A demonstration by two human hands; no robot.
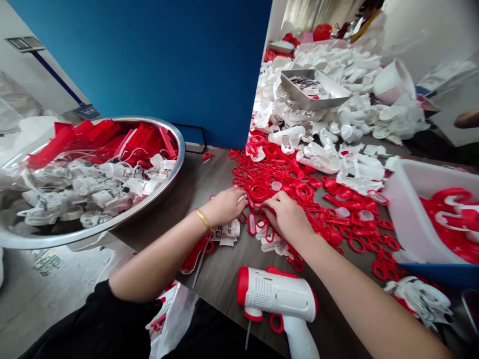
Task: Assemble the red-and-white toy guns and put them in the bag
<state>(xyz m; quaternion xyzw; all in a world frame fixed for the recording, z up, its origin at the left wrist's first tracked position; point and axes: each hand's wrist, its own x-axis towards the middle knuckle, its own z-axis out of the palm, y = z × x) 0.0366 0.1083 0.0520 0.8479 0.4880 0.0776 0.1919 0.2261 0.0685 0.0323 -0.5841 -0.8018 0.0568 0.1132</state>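
My left hand point(226, 207), with a gold bangle at the wrist, is closed at the near left side of a heap of red plastic parts point(279, 167). Something small and pale shows at its fingertips, too small to name. Just across from it, my right hand point(286, 214) has its fingers drawn together, low over the red parts; what they hold, if anything, is hidden. Small white pieces point(228, 233) lie under my left wrist, and more white tabs point(275, 244) beneath my right hand. Nearer to me, a white and red toy hair dryer point(280, 294) lies on its side.
At left stands a large metal basin point(181, 149) of red casings and wired white parts. White shells point(322, 149) pile up at the back around a metal tray point(299, 97). A white bin point(402, 214) stands right. A blue panel point(149, 65) rises behind; another person point(370, 30) is beyond.
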